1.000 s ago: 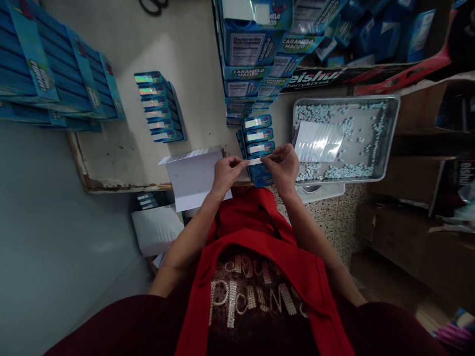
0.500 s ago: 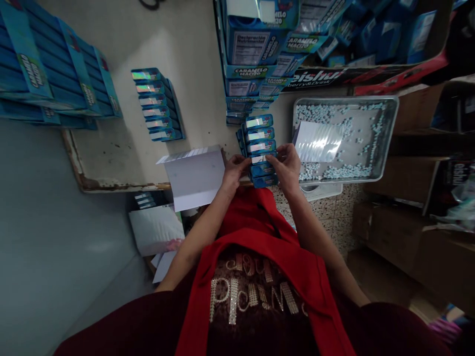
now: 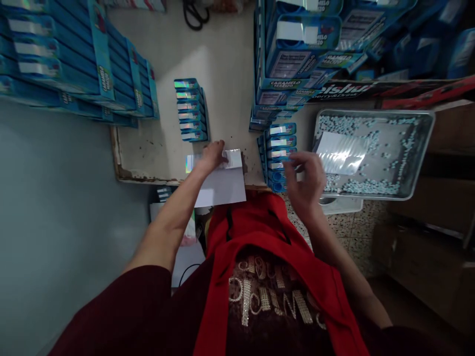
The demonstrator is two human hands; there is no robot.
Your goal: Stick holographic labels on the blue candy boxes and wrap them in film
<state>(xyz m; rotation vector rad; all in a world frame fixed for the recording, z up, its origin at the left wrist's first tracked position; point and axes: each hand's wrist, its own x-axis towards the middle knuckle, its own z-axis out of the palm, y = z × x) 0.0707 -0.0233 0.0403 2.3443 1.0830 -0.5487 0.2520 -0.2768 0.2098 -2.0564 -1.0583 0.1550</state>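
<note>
While the person's red-vested chest filled the near edge of the view, both bare arms reached forward over the worn cream tabletop. The left hand lay on the white sheet of holographic sticker strips, its fingers pressed at the sheet's far edge where a rainbow sheen showed; whether it pinched a strip or only rested there could not be told. The sheet was pale, flat and rectangular, overhanging the table's near edge toward the body. The right hand hovered just beside the short column of small blue boxes with shiny labels, fingers loosely curled and touching or nearly touching the nearest boxes, nothing clearly held. Those boxes were stacked on the table's near right corner, each face carrying a silvery iridescent band. Right of them sat a shallow metal tray scattered with pale blue pellets and bearing a glossy sheet. Farther left stood another column of blue boxes. Beyond, larger blue display cartons rose at centre, and long rows of blue cartons lined the far left.
</note>
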